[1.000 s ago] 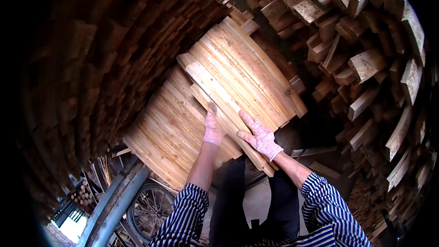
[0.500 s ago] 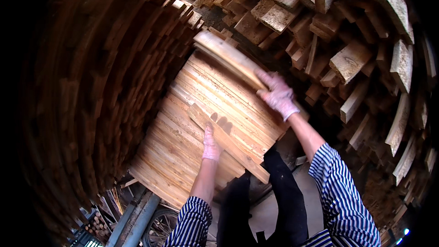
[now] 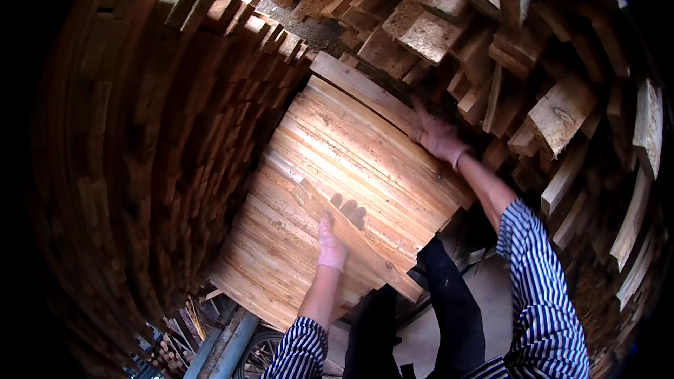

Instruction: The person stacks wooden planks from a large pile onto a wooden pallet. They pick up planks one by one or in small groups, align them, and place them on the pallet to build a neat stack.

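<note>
My gloved left hand grips a narrow wooden slat, thumb on its near side and dark fingertips showing past its far side. The slat lies slantwise just over a layer of pale boards set side by side; whether it touches them I cannot tell. At the far edge of this layer a wooden board lies along the row. My gloved right hand is around its right end, fingers on the far side and thumb on the near side, slightly blurred.
A tall wall of stacked boards rises close on the left. On the right, board ends jut out unevenly near my right arm. A blue-grey pipe and a spoked wheel show at the lower left, below the layer.
The board in my right hand has come down from a raised, blurred position onto the layer's far edge. My left hand keeps hold of the slat. The whole view has shifted slightly.
</note>
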Demonstrator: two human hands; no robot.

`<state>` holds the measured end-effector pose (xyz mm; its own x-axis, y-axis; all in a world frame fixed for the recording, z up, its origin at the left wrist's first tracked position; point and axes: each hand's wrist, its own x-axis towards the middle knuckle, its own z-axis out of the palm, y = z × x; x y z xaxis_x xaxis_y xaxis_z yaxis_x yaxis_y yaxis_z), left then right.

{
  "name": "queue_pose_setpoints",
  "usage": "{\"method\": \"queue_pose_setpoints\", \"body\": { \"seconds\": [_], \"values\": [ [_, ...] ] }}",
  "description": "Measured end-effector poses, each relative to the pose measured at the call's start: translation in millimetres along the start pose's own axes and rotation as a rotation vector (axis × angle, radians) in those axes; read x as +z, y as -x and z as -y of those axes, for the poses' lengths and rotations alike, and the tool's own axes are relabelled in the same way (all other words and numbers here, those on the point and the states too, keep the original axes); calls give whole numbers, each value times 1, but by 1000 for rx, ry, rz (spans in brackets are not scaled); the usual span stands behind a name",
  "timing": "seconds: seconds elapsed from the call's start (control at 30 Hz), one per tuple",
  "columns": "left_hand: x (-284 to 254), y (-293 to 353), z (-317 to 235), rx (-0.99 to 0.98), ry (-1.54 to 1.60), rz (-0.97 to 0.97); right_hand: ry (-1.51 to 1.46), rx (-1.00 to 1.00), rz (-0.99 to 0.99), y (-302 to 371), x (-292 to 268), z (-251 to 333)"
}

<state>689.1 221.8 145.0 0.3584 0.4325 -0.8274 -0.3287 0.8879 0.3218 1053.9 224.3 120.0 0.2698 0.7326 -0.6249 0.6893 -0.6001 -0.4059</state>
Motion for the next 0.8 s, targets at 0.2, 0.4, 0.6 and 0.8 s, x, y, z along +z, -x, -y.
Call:
{"method": "queue_pose_setpoints", "body": {
  "seconds": [0.2,0.4,0.6,0.8],
  "values": [
    [9,4,4,50,-100,-9,-48,-36,65,-3,-24,13],
    [50,-7,-2,19,-289,-120,51,141,-64,0,-33,19],
    [96,19,-1,-104,-611,-170,-534,94,515,194,17,87],
    [151,55,93,-64,-1342,163,-1043,189,305,301,113,58]
  ]
}}
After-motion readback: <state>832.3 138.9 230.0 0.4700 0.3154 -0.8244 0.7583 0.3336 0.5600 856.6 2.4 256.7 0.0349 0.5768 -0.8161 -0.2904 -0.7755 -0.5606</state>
